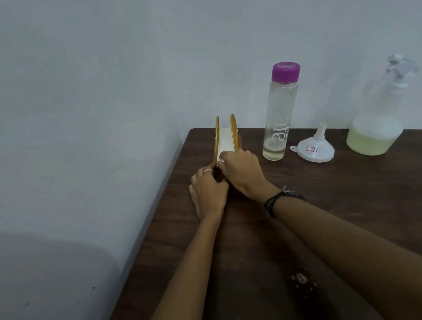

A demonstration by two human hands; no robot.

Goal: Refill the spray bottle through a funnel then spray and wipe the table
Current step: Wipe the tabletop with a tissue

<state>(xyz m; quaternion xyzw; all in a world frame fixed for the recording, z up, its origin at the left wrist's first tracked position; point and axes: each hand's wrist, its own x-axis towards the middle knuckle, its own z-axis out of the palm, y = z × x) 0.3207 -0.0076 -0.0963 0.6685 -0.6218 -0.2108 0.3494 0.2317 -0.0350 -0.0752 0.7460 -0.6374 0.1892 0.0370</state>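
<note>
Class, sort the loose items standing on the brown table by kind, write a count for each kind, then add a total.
Bottles: 2, the purple-capped bottle and the spray bottle
Funnels: 1, the funnel, lying mouth down
Napkin holders: 1, the napkin holder with white napkins, touched by the left hand and right hand
Total: 4

Translucent plastic spray bottle [376, 118] upright at 2 o'clock, part full of yellowish liquid; white plastic funnel [314, 147] upside down beside it.
</note>
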